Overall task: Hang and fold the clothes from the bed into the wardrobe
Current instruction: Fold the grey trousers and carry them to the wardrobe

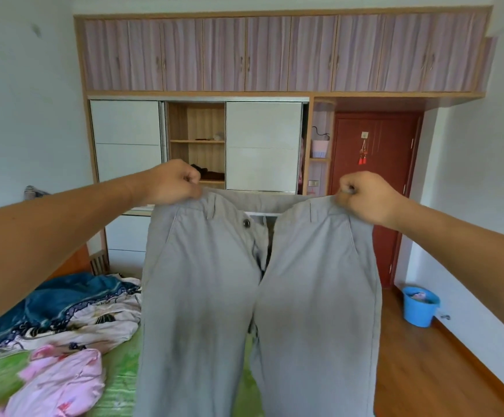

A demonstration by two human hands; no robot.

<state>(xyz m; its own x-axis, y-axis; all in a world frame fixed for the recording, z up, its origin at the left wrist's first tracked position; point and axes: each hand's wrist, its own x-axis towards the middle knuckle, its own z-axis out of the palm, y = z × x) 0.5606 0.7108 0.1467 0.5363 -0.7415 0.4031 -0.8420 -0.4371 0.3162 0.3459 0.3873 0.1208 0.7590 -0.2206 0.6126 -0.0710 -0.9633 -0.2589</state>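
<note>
A pair of grey trousers [214, 296] hangs in front of me, front side facing me, fly unbuttoned, legs running down past the bottom of the view. My left hand [172, 182] pinches the waistband at its left corner. My right hand [362, 195] pinches the waistband at its right corner. Both arms are stretched forward and the waistband is spread between them. Behind the trousers stands the wardrobe [262, 145], its sliding doors parted on an open shelf section [198, 142] with some dark folded items on a lower shelf.
The bed [118, 386] with a green sheet lies at lower left, carrying a blue and floral quilt [64, 308] and a pink garment [61, 383]. A red door [377, 164] is at the right. A blue bucket [420, 305] stands on the wooden floor [419, 371].
</note>
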